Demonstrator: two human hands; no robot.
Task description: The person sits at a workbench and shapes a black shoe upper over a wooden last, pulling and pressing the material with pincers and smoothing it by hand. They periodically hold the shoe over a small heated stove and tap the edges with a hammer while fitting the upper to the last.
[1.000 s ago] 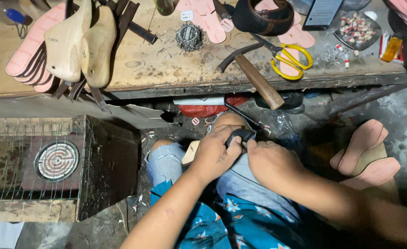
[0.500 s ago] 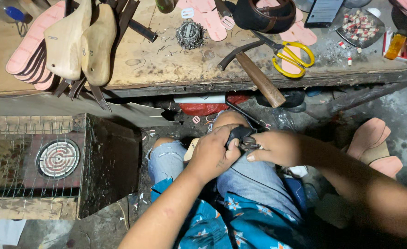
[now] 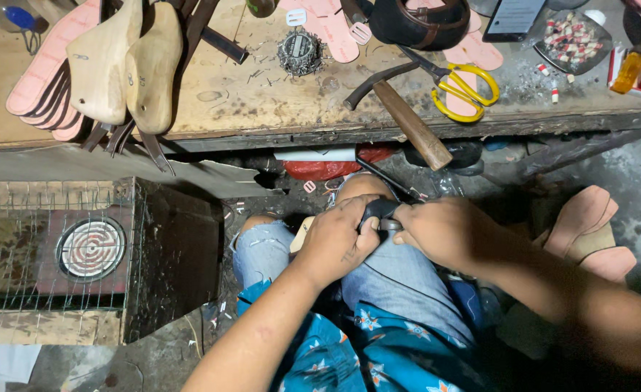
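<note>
Over my lap, below the desk [image 3: 262,116] edge: I see both hands meet on a small dark leather piece [image 3: 380,211] resting on the right knee
Left hand [image 3: 337,239]: fingers curled tight, pinching the piece's near end
Right hand [image 3: 442,231]: fingers closed over the far end, hiding much of it
Handling: I judge it light, soft and bendy, likely to fold; best gripped at both ends, as now
Look: black, slightly glossy, narrow and curved, with most of it covered
Nearby: hammer [image 3: 407,120] and yellow scissors [image 3: 465,91] lie on the desk
</note>
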